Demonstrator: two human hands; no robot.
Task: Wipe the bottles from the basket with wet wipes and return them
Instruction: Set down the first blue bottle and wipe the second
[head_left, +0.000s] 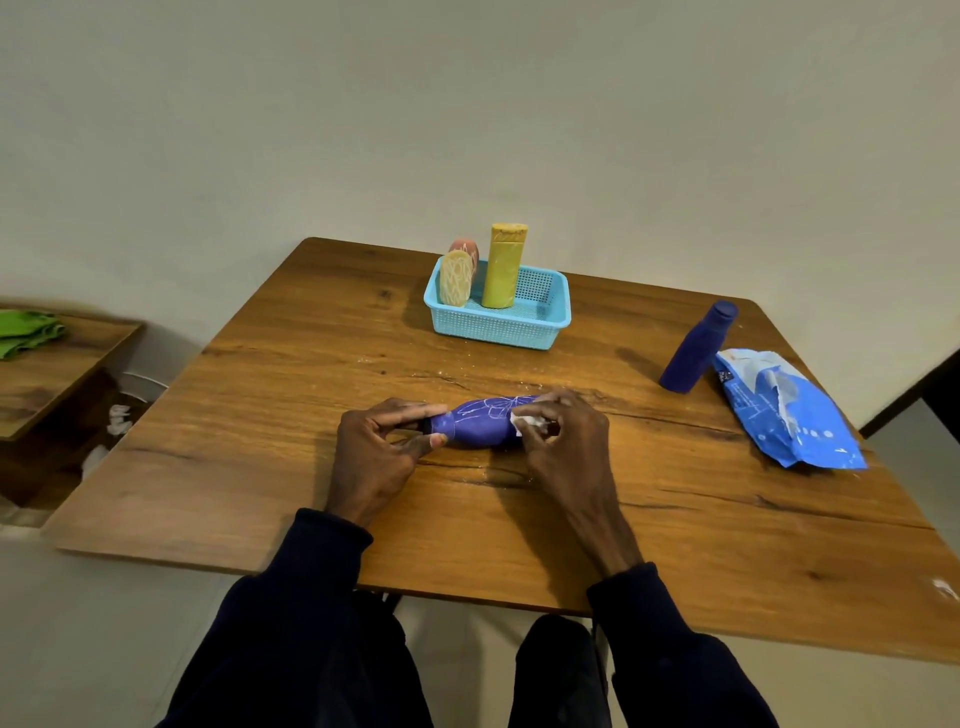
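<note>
A purple bottle (480, 423) with white line drawings lies sideways at the middle of the wooden table (311, 405). My left hand (376, 449) grips its left end between thumb and fingers. My right hand (563, 439) pinches a white wet wipe (524, 423) against the bottle's right end. The light blue basket (540, 325) stands at the back of the table and holds a tall yellow bottle (503, 267), a short cream bottle (456, 280) and a pinkish bottle (466, 247) behind it.
A dark blue bottle (698, 348) stands upright at the right, next to an open blue wet wipes pack (784, 410). A lower side table (47, 374) with a green cloth (26, 330) is at the left. A wall runs behind the table.
</note>
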